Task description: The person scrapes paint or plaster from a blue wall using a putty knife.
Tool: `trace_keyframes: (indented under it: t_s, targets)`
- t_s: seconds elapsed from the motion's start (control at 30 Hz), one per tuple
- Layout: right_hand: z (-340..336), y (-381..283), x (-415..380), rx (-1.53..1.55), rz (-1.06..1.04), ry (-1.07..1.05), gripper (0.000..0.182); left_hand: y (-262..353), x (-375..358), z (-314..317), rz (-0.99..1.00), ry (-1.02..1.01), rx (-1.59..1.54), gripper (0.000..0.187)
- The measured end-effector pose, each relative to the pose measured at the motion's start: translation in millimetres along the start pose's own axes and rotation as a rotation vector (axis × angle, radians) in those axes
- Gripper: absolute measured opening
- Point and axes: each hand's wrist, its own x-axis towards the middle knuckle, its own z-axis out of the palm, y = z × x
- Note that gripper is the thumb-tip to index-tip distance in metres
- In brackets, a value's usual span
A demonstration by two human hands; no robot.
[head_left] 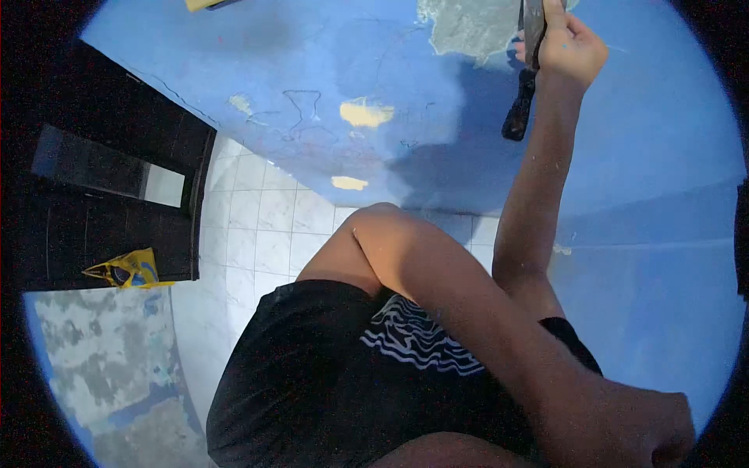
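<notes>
My right hand point(573, 51) is raised at the top right, close to the blue wall. Its fingers are closed around a putty knife point(535, 31), gripping the flat grey part with the thumb along it. The black handle point(519, 109) hangs below, and the upper end is cut off by the frame edge. Just left of the tool is a rough grey patch point(472, 27) on the wall. My left forearm lies across my chest, elbow bent. My left hand point(651, 425) sits at the lower right, bent at the wrist, with its fingers hidden.
Worn yellowish spots point(367, 114) mark the blue wall point(296, 70). White tiles point(261, 210) cover the floor. At the left stands dark furniture point(70, 226), with a yellow bag point(139, 267) beside it. A blotchy grey surface point(101, 351) lies at the lower left.
</notes>
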Motion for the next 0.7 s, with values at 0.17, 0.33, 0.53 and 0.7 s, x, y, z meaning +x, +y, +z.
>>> trace_keyframes:
  t_s: [0.17, 0.33, 0.53, 0.7]
  targets:
    - [39.9, 0.6, -9.4, 0.053, 0.03, -0.063, 0.039, -25.3, 2.6, 22.9, 0.129, 0.367, 0.38, 0.046]
    - [28.8, -18.3, 3.3, 0.035, -0.014, 0.036, 0.039, 13.2, -0.4, 19.5, -0.156, 0.514, 0.14, 0.042]
    - [17.1, -22.5, 1.6, -0.002, -0.004, 0.122, 0.039, 24.8, 1.4, 17.5, 0.116, 0.293, 0.035, 0.042]
    - [0.1, 0.1, 0.9, 0.019, -0.078, 0.056, 0.037, 24.9, -8.6, 7.1, 0.079, 0.165, 0.178, 0.043]
